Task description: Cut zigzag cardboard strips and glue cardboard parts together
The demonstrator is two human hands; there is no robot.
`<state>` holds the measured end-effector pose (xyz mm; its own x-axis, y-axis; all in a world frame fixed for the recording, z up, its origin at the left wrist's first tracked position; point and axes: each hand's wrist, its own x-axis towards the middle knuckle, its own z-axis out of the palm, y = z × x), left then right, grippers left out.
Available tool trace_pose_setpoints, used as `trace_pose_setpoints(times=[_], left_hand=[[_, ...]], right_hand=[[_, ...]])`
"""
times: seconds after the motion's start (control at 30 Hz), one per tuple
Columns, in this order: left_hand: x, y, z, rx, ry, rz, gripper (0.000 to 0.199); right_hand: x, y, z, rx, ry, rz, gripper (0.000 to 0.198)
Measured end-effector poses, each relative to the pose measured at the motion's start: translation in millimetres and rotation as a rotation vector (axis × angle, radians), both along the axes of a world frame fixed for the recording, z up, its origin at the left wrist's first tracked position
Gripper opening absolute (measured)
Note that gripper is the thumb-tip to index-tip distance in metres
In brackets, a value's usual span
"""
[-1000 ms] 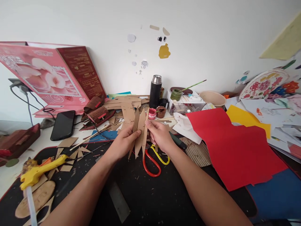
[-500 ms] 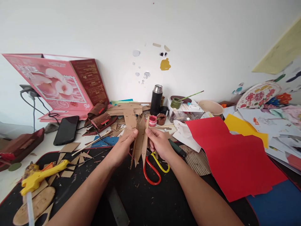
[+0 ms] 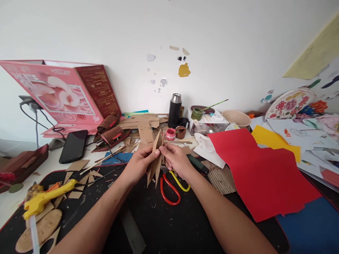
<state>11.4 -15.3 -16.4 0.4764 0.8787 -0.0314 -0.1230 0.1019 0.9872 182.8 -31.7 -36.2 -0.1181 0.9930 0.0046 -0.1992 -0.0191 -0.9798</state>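
- Glue gun (image 3: 50, 195): eight o'clock from the cardboard, on the littered worktop (image 3: 9, 204).
- Left hand (image 3: 141, 162): fingers closed on cardboard at three o'clock.
- Cardboard (image 3: 152, 172): above the black mat (image 3: 159, 225), long axis one-to-seven o'clock.
- Right hand (image 3: 174, 158): pinching its edge, equally near.
- Scissors (image 3: 171, 203): five o'clock.
- Red paper (image 3: 265, 173): three o'clock, narrowing the room.

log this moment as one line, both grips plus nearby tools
left grip: pinching cardboard | right grip: pinching cardboard | scissors: on mat, handles apart | glue gun: far left, unheld
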Motion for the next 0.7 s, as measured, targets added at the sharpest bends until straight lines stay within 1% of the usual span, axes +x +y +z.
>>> trace_pose_setpoints(times=[0.13,0.23,0.43,0.57,0.7], left_hand=[[2.0,-0.1,-1.6,0.012,0.033,0.002,0.051],[3.4,-1.2,-0.6,-0.01,0.003,0.005,0.05],[1.9,0.3,-4.0,-0.082,-0.105,0.072,0.054],[0.7,1.6,-6.4,-0.113,-0.139,0.066,0.052],[1.5,-0.4,-2.5,-0.137,-0.129,0.05,0.05]], right_hand=[[-1.9,-0.7,0.4,-0.012,-0.01,-0.016,0.057],[-1.7,-1.8,1.5,-0.033,-0.002,-0.023,0.057],[0.6,-2.9,6.3,-0.058,0.028,-0.028,0.061],[1.0,-3.4,8.3,-0.055,0.03,-0.033,0.061],[0.8,-3.3,6.7,-0.031,0.009,-0.034,0.058]])
